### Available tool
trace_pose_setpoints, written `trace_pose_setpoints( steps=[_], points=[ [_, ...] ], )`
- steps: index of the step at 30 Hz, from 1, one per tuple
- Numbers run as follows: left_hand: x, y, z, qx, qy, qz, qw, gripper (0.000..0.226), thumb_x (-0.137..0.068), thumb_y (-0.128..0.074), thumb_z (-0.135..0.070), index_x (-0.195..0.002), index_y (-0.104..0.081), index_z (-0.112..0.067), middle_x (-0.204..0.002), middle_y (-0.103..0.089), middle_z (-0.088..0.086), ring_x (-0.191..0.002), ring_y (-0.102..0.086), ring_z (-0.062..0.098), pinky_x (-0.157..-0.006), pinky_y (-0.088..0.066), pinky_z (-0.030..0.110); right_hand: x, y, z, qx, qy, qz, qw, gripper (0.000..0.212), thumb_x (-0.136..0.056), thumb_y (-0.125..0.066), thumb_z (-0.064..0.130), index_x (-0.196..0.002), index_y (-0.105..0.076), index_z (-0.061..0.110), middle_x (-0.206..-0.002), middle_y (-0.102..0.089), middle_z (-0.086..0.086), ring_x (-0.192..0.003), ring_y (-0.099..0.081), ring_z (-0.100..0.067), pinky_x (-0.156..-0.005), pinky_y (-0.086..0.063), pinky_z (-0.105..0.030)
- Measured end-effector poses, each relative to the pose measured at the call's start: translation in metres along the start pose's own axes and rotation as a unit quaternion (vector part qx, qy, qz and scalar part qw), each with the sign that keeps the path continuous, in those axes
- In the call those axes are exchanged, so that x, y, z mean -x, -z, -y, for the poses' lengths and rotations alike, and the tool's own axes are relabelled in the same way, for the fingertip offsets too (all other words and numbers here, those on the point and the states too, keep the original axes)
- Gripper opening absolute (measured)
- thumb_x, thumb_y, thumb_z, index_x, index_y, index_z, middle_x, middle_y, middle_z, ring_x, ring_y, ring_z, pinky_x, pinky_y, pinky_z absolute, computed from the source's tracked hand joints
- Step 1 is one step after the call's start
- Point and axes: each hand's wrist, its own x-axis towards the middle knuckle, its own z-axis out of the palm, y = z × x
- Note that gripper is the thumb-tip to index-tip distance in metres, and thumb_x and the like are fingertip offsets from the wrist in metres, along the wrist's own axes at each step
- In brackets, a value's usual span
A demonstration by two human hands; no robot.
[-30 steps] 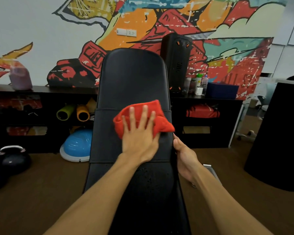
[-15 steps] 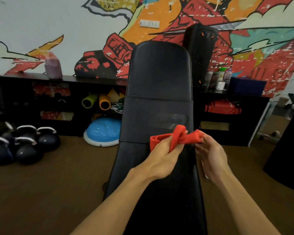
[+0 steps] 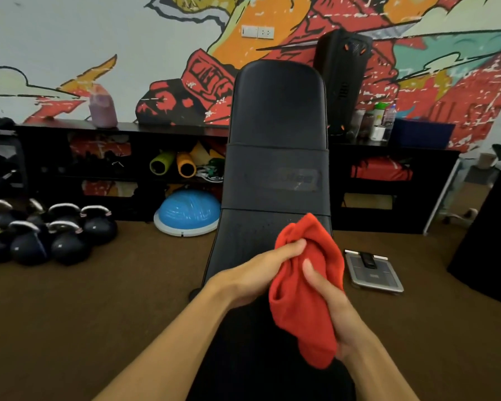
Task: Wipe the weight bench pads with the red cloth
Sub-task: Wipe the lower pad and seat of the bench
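Your L hand (image 3: 252,276), R hand (image 3: 340,312) grip red cloth (image 3: 302,311) over bench pad (image 3: 278,111); shelf (image 3: 55,128) holds rolled mats (image 3: 174,166) (prob.); scale (image 3: 373,274) beside R edge.

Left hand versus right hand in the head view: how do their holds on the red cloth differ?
The left hand grips the red cloth at its bunched upper end; the right hand holds it lower, along its right side. The left hand shows almost fully, while the hanging cloth covers much of the right hand, bar its thumb. Both hold the cloth over the bench.
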Motion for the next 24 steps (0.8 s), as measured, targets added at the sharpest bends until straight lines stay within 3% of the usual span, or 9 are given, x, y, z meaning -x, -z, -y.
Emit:
trace_pose_setpoints(
  steps=[4,7,9,11,13,16,19,21,24],
  points=[
    [0.007,0.009,0.016,-0.06,-0.041,-0.117,0.99,0.045,-0.1,-0.038,-0.043,-0.111,-0.071,-0.014,-0.111,-0.073,0.001,-0.101,-0.068,0.009,-0.091,-0.05,0.023,0.005,-0.007,-0.009,-0.029,0.004,-0.088,0.996,0.045,-0.082,-0.066,0.038,-0.117,-0.065,0.011,-0.106,-0.073,-0.015,-0.097,-0.072,-0.026,-0.076,-0.057,-0.035],
    [0.005,0.031,0.032,-0.094,-0.098,-0.296,0.946,0.032,-0.101,-0.044,-0.028,-0.103,-0.073,-0.016,-0.11,-0.072,0.001,-0.09,-0.066,0.008,-0.07,-0.048,0.011,0.005,-0.003,-0.003,0.036,0.02,-0.159,0.986,0.025,-0.089,-0.064,0.029,-0.107,-0.067,0.013,-0.09,-0.077,-0.008,-0.08,-0.074,-0.02,-0.067,-0.059,-0.031],
    [0.005,0.055,0.048,-0.125,-0.113,-0.441,0.881,0.022,-0.097,-0.05,-0.02,-0.09,-0.071,-0.023,-0.105,-0.07,-0.003,-0.094,-0.062,0.011,-0.075,-0.045,0.019,0.001,0.003,0.01,0.071,0.04,-0.209,0.975,0.023,-0.088,-0.066,0.029,-0.103,-0.067,0.012,-0.084,-0.077,-0.006,-0.072,-0.072,-0.019,-0.063,-0.057,-0.03],
    [0.004,0.077,0.065,-0.166,-0.082,-0.508,0.841,0.015,-0.097,-0.05,-0.022,-0.097,-0.064,-0.026,-0.112,-0.063,0.0,-0.1,-0.058,0.014,-0.085,-0.045,0.031,-0.007,0.009,0.028,0.112,0.058,-0.236,0.963,0.021,-0.09,-0.064,0.033,-0.095,-0.066,0.013,-0.078,-0.074,-0.004,-0.068,-0.069,-0.017,-0.06,-0.055,-0.029],
    [0.0,0.091,0.082,-0.176,-0.033,-0.49,0.853,0.025,-0.1,-0.044,-0.027,-0.123,-0.054,-0.023,-0.132,-0.051,0.006,-0.115,-0.053,0.019,-0.1,-0.043,0.039,-0.018,0.012,0.045,0.143,0.088,-0.251,0.953,0.018,-0.093,-0.061,0.032,-0.088,-0.064,0.016,-0.073,-0.071,0.001,-0.062,-0.068,-0.012,-0.057,-0.054,-0.027],
    [-0.009,0.094,0.098,-0.14,-0.007,-0.417,0.898,0.048,-0.103,-0.036,-0.031,-0.15,-0.028,-0.021,-0.151,-0.036,0.002,-0.138,-0.036,0.021,-0.114,-0.03,0.038,-0.042,0.011,0.067,0.209,0.17,-0.261,0.927,0.017,-0.097,-0.056,0.029,-0.085,-0.062,0.019,-0.082,-0.068,-0.001,-0.076,-0.067,-0.019,-0.072,-0.055,-0.035],
    [-0.01,0.096,0.102,-0.079,-0.019,-0.398,0.914,0.051,-0.103,-0.037,-0.033,-0.152,-0.023,-0.031,-0.153,-0.035,-0.004,-0.141,-0.032,0.02,-0.114,-0.029,0.038,-0.073,0.007,0.082,0.358,0.272,-0.32,0.834,0.016,-0.095,-0.053,0.033,-0.091,-0.065,0.024,-0.087,-0.069,-0.003,-0.084,-0.065,-0.024,-0.077,-0.053,-0.042],
    [-0.009,0.101,0.102,-0.069,-0.021,-0.386,0.919,0.051,-0.102,-0.04,-0.033,-0.151,-0.024,-0.034,-0.153,-0.035,-0.006,-0.141,-0.032,0.019,-0.114,-0.029,0.039,-0.096,-0.002,0.079,0.449,0.31,-0.337,0.767,0.025,-0.092,-0.051,0.017,-0.113,-0.064,0.022,-0.1,-0.071,-0.007,-0.091,-0.064,-0.025,-0.078,-0.048,-0.033],
    [-0.01,0.111,0.103,-0.045,-0.028,-0.367,0.929,0.05,-0.102,-0.043,-0.03,-0.149,-0.028,-0.037,-0.151,-0.039,-0.007,-0.138,-0.037,0.019,-0.114,-0.031,0.041,-0.135,-0.017,0.042,0.607,0.259,-0.242,0.711,0.059,-0.082,-0.047,0.003,-0.139,-0.047,0.017,-0.139,-0.054,-0.015,-0.131,-0.047,-0.032,-0.105,-0.037,-0.041]
  ],
)
